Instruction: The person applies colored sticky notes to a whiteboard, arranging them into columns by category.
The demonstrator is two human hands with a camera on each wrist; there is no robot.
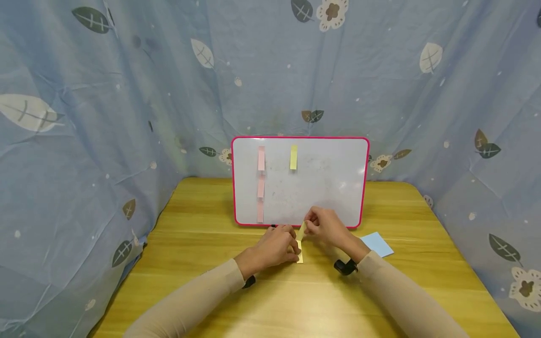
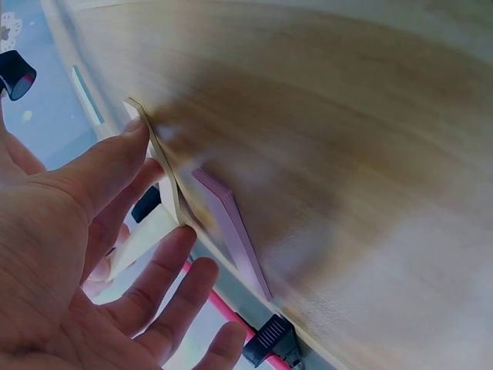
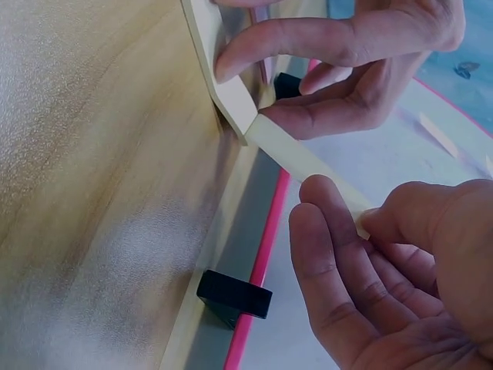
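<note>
A pad of narrow yellow sticky notes (image 1: 300, 257) lies on the table in front of the whiteboard. My left hand (image 1: 274, 246) holds it down, thumb and fingers at its edges and face. Between thumb and fingertips, my right hand (image 1: 326, 228) pinches the free end of the top yellow sheet (image 3: 300, 160). That sheet slants up from the pad, its other end still at the pad's far edge. Beside the yellow pad, a pink sticky note pad (image 2: 231, 223) shows in the left wrist view; the left hand hides it from the head view.
The pink-framed whiteboard (image 1: 329, 188) stands at the table's back. Three pink strips (image 1: 261, 158) run down its left side, and one yellow strip (image 1: 293, 157) is near the top. Black clips (image 3: 235, 297) sit at its lower edge. Light blue paper (image 1: 377, 244) lies on the right.
</note>
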